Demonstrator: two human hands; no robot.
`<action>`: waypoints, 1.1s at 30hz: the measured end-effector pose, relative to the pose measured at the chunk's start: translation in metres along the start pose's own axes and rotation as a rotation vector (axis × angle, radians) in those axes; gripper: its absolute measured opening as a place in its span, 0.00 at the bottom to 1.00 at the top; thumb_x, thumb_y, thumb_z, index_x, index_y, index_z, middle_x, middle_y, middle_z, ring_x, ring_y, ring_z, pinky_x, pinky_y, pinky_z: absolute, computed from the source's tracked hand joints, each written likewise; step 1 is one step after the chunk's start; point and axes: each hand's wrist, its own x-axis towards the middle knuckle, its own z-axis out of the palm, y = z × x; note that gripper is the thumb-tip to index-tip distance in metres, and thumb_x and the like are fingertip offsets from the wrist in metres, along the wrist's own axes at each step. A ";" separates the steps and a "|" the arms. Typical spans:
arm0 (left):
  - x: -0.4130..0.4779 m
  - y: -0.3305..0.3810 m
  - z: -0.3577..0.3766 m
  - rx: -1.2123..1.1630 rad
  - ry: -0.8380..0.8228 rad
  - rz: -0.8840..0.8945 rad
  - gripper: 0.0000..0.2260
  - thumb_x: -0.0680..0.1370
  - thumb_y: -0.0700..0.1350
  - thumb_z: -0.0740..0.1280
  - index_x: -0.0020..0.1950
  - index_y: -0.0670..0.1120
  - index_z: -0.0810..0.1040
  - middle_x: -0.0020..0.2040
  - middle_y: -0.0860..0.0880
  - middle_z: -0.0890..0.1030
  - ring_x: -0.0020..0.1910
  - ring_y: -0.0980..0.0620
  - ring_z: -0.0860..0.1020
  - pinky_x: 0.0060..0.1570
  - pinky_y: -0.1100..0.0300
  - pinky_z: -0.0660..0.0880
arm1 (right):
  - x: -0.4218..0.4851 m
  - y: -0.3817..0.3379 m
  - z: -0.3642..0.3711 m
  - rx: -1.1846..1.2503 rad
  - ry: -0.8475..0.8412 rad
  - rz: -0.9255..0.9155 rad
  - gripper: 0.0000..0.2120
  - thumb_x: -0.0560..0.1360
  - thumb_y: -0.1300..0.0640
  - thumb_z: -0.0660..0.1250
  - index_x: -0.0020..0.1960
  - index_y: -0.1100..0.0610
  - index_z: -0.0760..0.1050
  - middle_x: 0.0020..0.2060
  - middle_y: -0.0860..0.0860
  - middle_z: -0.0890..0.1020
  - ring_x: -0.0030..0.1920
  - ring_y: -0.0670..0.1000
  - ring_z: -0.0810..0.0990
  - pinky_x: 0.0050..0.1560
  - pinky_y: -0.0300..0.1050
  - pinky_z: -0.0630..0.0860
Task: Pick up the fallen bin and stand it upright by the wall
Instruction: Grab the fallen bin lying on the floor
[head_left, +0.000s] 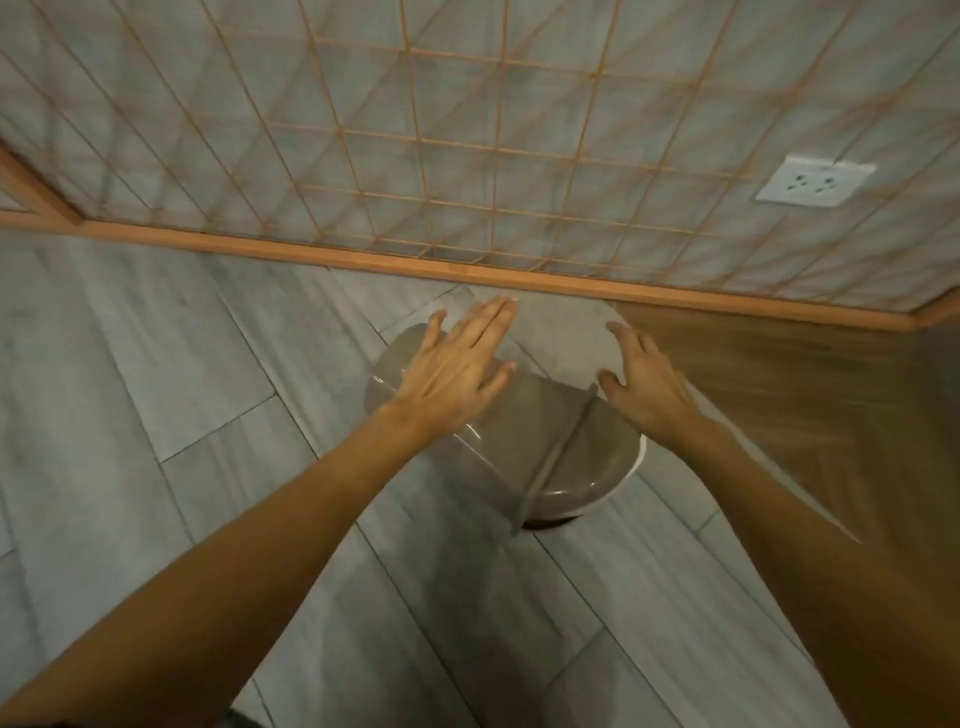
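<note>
The bin (524, 447) is seen from above on the floor, a short way in front of the wall (467, 130). It has a glossy grey-brown round lid with a raised ridge across it and a white rim at its right side. My left hand (457, 364) lies flat over the lid's far left part, fingers straight and together, holding nothing. My right hand (644, 379) hovers at the lid's far right edge with its fingers apart and empty. The bin's body is hidden under the lid.
An orange wire grid (457, 171) leans on the grey tiled wall above an orange skirting board (363, 257). A white socket plate (813, 184) sits on the wall at the right. A brown wooden panel (779, 395) stands right of the bin.
</note>
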 end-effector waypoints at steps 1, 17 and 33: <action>-0.002 0.001 0.009 -0.010 -0.033 -0.001 0.29 0.82 0.55 0.52 0.79 0.47 0.48 0.80 0.49 0.53 0.78 0.50 0.55 0.74 0.42 0.48 | 0.004 0.005 0.007 0.025 -0.015 0.011 0.29 0.76 0.56 0.61 0.76 0.53 0.57 0.71 0.60 0.68 0.68 0.64 0.68 0.67 0.64 0.65; -0.020 0.059 0.060 -0.200 -0.310 -0.181 0.19 0.79 0.58 0.59 0.58 0.43 0.69 0.58 0.43 0.75 0.56 0.41 0.76 0.51 0.48 0.73 | 0.022 0.032 0.036 0.306 -0.150 0.099 0.15 0.76 0.64 0.61 0.60 0.55 0.78 0.54 0.60 0.82 0.57 0.59 0.78 0.53 0.46 0.73; 0.009 0.059 0.053 -0.454 -0.241 -0.255 0.09 0.81 0.47 0.60 0.51 0.41 0.67 0.51 0.38 0.78 0.51 0.38 0.77 0.43 0.53 0.69 | 0.009 0.074 0.029 0.843 0.085 0.642 0.21 0.81 0.52 0.57 0.70 0.60 0.67 0.63 0.58 0.74 0.61 0.59 0.73 0.60 0.57 0.69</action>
